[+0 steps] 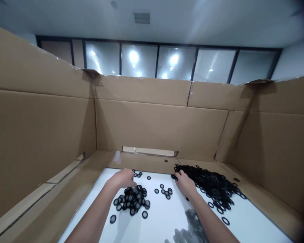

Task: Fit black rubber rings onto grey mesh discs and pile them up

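My left hand (125,178) hovers just above a heap of black-rimmed discs with greyish centres (134,199). Its fingers are curled together, and whatever is between them is hidden. My right hand (184,182) reaches to the left edge of a large pile of black rings (212,184). The fingertips are bent and closed around a black ring (173,176) at that edge. In the lower middle, partly behind my right forearm, lies a spread of clear, greyish discs (190,226). A small cluster of rimmed discs (168,193) sits between the hands.
A white board (164,216) lies inside a big cardboard box with tall walls (152,125) on the left, far and right sides. The far wall has a slot (149,151) low down. Loose rings (225,220) lie around the right pile, some on the cardboard.
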A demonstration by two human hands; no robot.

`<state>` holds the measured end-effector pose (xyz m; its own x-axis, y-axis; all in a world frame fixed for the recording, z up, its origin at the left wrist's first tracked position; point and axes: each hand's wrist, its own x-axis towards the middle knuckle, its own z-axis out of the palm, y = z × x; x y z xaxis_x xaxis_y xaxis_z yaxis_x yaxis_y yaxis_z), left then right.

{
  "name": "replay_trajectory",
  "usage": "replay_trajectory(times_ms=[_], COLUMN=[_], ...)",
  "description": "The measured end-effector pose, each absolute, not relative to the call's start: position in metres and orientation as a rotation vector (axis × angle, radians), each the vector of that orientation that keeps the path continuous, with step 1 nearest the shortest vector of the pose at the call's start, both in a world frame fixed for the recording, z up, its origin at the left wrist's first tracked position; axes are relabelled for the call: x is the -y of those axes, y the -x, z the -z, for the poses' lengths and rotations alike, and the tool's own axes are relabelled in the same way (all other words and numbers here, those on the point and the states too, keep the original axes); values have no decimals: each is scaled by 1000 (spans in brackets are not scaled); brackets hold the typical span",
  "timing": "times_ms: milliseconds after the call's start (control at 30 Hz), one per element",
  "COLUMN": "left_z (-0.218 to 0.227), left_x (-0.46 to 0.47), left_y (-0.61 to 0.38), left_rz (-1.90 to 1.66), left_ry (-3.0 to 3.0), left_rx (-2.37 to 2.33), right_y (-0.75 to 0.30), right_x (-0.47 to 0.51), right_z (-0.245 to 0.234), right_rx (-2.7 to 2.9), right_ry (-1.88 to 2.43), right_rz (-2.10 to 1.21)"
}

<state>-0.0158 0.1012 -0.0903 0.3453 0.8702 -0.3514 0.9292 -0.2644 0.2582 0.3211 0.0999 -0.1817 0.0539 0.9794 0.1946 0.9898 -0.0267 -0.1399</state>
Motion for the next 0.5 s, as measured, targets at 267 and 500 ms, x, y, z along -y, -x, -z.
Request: replay_trajectory(times_ms=[267,500], left_z=[69,58], left_x=[-78,-45], left_y=[4,-31], left_rz=[-59,-358], left_ry=[-2345,-2381], left_rx=[-1418,-1059], right_y=[-319,-254], right_x=[-88,-34], right_z=[150,98], right_rx=[2031,2150], right_ry=[1984,1367], right_rz=[-69,-464])
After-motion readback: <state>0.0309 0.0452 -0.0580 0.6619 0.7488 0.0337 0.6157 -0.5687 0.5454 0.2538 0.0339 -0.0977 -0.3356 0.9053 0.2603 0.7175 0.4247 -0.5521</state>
